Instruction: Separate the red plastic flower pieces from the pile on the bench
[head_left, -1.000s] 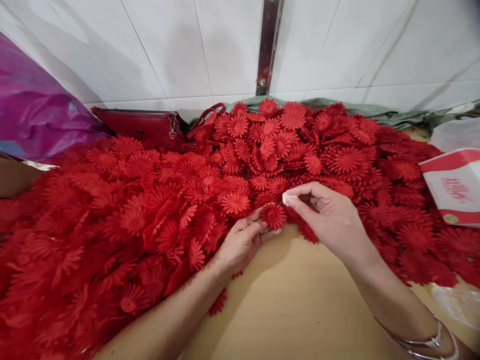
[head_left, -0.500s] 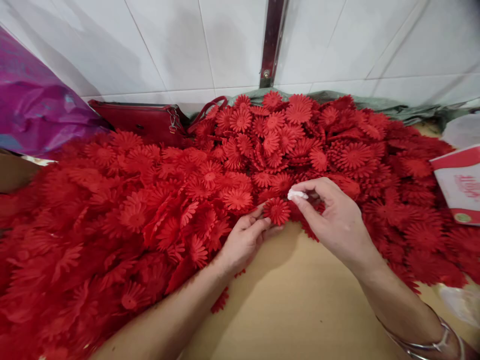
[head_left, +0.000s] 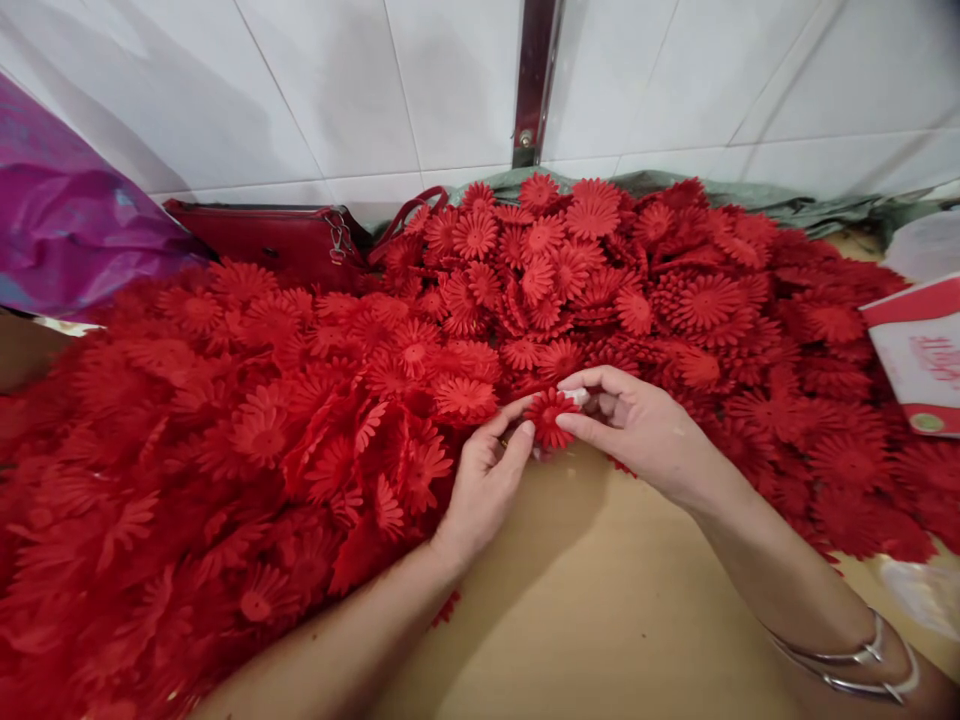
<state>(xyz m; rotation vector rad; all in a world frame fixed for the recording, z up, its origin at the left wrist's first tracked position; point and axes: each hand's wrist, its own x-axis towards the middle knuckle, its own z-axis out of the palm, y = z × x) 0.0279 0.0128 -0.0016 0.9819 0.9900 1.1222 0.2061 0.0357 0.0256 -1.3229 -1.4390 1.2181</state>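
Between the fingertips of my left hand is a red artificial flower with narrow petals, its face turned towards me. My right hand has come up to the flower's right edge, thumb tip on or right beside the petals. A small white piece is pinched in that hand, partly hidden behind the flower and fingers; its exact kind does not show. A large pile of similar red flowers surrounds both hands at the back and sides.
A tan tabletop shows in front of me. Behind the pile are a red handbag and a white tiled wall. Purple plastic is at the left, and a red-and-white box stands at the right.
My right hand has moved left with the white piece, from just beside the flower to its edge. My left hand still holds the flower. The view has shifted slightly.
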